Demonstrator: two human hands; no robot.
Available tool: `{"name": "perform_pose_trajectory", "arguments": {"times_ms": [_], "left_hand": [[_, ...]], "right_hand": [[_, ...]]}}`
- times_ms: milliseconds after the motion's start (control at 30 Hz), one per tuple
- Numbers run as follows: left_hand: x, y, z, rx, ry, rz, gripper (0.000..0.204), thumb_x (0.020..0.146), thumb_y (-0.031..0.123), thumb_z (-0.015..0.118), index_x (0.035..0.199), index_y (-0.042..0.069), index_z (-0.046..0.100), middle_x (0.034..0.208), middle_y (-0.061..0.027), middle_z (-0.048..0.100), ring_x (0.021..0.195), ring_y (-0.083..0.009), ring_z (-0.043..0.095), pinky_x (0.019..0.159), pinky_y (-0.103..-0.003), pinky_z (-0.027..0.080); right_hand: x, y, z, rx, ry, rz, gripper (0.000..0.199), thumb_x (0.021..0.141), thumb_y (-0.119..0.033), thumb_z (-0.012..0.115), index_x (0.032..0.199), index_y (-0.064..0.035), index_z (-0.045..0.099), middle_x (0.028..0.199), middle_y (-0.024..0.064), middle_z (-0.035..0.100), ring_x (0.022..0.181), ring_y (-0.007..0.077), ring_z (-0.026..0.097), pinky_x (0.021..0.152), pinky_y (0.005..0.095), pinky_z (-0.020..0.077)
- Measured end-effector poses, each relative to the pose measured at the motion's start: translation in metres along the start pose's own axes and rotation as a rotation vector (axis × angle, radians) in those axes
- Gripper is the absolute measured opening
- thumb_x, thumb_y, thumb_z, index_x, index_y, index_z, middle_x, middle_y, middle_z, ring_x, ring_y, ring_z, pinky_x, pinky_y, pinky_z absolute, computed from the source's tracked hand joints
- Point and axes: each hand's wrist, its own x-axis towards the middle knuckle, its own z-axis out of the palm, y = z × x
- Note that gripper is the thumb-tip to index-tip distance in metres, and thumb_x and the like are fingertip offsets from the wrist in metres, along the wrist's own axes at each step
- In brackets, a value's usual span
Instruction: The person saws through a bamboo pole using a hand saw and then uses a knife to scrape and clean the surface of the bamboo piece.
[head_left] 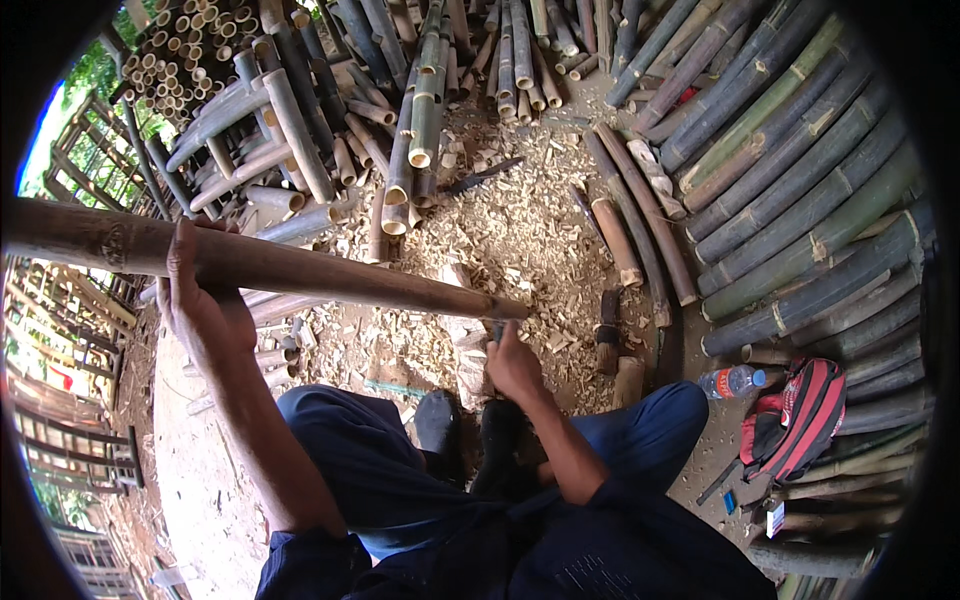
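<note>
A long brown bamboo pole [300, 268] runs from the far left down to the middle, its lower end resting near a wood block. My left hand [200, 300] is wrapped around the pole near its upper part. My right hand [512, 362] is closed at the pole's lower end, gripping what looks like a tool handle; the tool itself is hidden behind the hand and pole. My knees in blue trousers [360, 450] and dark shoes [440, 425] sit just below.
Wood chips [520, 230] cover the ground ahead. Cut bamboo pieces [420, 110] lie piled beyond, and long green-grey poles [800, 190] are stacked at right. A water bottle [732, 380] and a red backpack [800, 415] lie lower right. A bamboo frame [70, 330] stands left.
</note>
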Motion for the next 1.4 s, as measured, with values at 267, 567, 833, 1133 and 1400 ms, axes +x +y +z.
{"name": "perform_pose_trajectory", "arguments": {"times_ms": [267,567,833,1133,1400], "left_hand": [[0.003,-0.002,0.001,-0.023,0.083,0.003,0.03,0.092,0.019,0.078,0.112,-0.001,0.066,0.1,-0.012,0.071,0.091,-0.0218,0.069,0.087,-0.038,0.056],[0.002,-0.006,-0.003,0.045,0.199,0.014,0.041,0.09,0.019,0.082,0.12,-0.001,0.063,0.101,-0.0099,0.071,0.095,-0.0203,0.068,0.091,-0.036,0.055],[0.008,-0.002,-0.022,0.128,0.207,0.021,0.05,0.088,0.023,0.085,0.128,0.0,0.063,0.114,-0.0077,0.069,0.108,-0.018,0.064,0.097,-0.038,0.051],[0.008,0.0,-0.016,-0.076,-0.008,0.0,0.043,0.095,0.016,0.075,0.13,-0.003,0.061,0.121,-0.0167,0.068,0.112,-0.0268,0.067,0.099,-0.04,0.054],[0.01,-0.004,-0.017,0.021,0.077,0.054,0.036,0.093,0.013,0.078,0.124,0.0,0.063,0.115,-0.0095,0.069,0.104,-0.02,0.069,0.091,-0.034,0.057]], "right_hand": [[-0.006,-0.002,0.027,0.036,0.179,-0.068,0.065,0.099,-0.022,0.058,0.15,0.0032,0.027,0.096,0.0295,0.07,0.083,0.0479,0.071,0.071,0.0558,0.0578],[-0.007,-0.007,0.062,0.053,0.292,-0.048,0.058,0.1,-0.019,0.057,0.145,0.009,0.033,0.116,0.0362,0.063,0.088,0.0473,0.07,0.069,0.0532,0.0593],[-0.012,-0.02,0.042,0.091,0.189,0.056,0.063,0.099,-0.019,0.058,0.148,0.0076,0.03,0.114,0.0359,0.066,0.094,0.0501,0.069,0.081,0.0559,0.0568],[-0.002,0.003,0.009,-0.014,0.044,0.037,0.065,0.1,-0.019,0.057,0.149,0.0008,0.019,0.099,0.0295,0.071,0.085,0.0474,0.071,0.075,0.057,0.0583],[-0.011,0.0,0.028,0.141,0.089,0.164,0.061,0.099,-0.017,0.055,0.147,0.0093,0.026,0.118,0.0393,0.062,0.097,0.0543,0.066,0.083,0.0576,0.0556]]}}
